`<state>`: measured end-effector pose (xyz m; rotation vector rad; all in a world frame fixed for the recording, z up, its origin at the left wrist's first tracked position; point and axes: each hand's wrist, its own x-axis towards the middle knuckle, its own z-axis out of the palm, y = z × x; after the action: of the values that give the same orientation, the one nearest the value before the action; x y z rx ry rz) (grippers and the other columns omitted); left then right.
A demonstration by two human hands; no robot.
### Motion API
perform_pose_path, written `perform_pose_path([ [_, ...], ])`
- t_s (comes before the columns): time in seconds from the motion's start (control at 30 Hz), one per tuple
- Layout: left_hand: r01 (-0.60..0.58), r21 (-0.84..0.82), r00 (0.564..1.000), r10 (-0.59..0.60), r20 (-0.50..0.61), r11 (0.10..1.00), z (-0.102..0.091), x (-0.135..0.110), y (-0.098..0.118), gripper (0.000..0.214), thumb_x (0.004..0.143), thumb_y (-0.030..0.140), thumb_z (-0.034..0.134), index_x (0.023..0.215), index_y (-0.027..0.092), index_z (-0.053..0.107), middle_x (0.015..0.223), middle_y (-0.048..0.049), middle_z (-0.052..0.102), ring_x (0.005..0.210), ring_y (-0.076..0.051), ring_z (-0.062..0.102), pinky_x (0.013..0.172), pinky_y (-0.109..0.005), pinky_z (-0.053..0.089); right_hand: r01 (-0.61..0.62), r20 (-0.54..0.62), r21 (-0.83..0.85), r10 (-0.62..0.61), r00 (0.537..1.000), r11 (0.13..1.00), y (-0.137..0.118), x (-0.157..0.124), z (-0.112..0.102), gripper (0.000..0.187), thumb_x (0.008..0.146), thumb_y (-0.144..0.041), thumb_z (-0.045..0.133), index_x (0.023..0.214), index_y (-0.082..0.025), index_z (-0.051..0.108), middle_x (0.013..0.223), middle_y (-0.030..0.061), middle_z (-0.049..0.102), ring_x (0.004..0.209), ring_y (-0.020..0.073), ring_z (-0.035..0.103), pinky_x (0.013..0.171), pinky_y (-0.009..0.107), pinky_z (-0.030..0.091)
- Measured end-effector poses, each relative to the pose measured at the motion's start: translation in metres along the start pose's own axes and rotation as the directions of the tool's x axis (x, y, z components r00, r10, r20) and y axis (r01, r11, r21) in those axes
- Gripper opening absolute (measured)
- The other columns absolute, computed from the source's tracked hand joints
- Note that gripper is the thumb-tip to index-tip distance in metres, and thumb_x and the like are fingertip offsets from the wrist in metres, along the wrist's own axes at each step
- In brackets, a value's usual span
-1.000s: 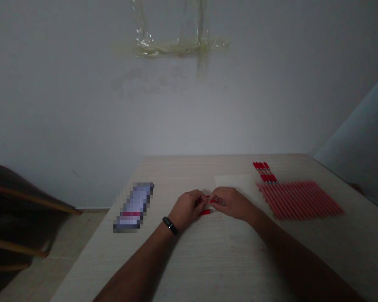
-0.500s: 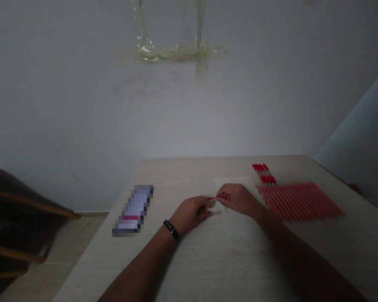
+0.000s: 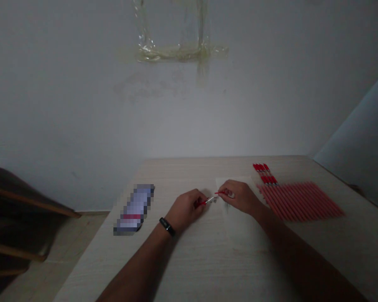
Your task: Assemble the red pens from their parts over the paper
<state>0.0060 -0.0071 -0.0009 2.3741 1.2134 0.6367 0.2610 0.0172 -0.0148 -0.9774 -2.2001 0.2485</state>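
My left hand (image 3: 189, 205), with a black band at the wrist, is closed on a slim red piece with a clear or silvery end (image 3: 211, 200), which looks like a pen part. That end points toward my right hand (image 3: 239, 196). Between the thumb and fingers of my right hand is a thin red piece (image 3: 219, 192), its far end partly hidden by the fingers. A small gap shows between the two pieces. A white sheet (image 3: 239, 230) lies under my right hand.
Many slim red sticks (image 3: 302, 201), like pencils or pen barrels, lie side by side at the right. Several red-and-clear pieces (image 3: 265, 174) lie just behind them. A blurred phone (image 3: 135, 207) rests at the left. The table (image 3: 189, 260) meets a wall at the back.
My hands have drawn slightly apart, and the clear or silvery end now shows between them. My left hand has shifted a little left and turned; my right hand has risen slightly.
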Motion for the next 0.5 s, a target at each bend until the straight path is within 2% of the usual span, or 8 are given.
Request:
perform_pose_path([
  [0.33,0.024,-0.047,1.000,-0.024,0.005,0.999,0.000,0.001,0.000,0.017,0.083,0.015,0.060,0.097,0.020,0.068,0.087,-0.0023,0.068,0.077,-0.016,0.059,0.070,-0.026,0.044,0.056,0.004,0.032,-0.056,0.998,0.998,-0.004,0.001,0.001,0.006,0.093,-0.023,0.064,0.092,-0.021,0.069,0.086,0.0030,0.070,0.079,0.0162,0.064,0.073,0.027,0.046],
  [0.5,-0.003,-0.040,1.000,0.003,0.009,0.999,-0.001,0.001,0.001,0.017,0.085,0.017,0.059,0.099,0.020,0.069,0.092,-0.0037,0.069,0.081,-0.017,0.060,0.074,-0.027,0.046,0.086,0.057,0.058,-0.090,0.994,0.995,-0.011,0.001,0.002,0.006,0.092,-0.021,0.063,0.093,-0.021,0.069,0.086,0.0037,0.069,0.081,0.0172,0.064,0.074,0.028,0.048],
])
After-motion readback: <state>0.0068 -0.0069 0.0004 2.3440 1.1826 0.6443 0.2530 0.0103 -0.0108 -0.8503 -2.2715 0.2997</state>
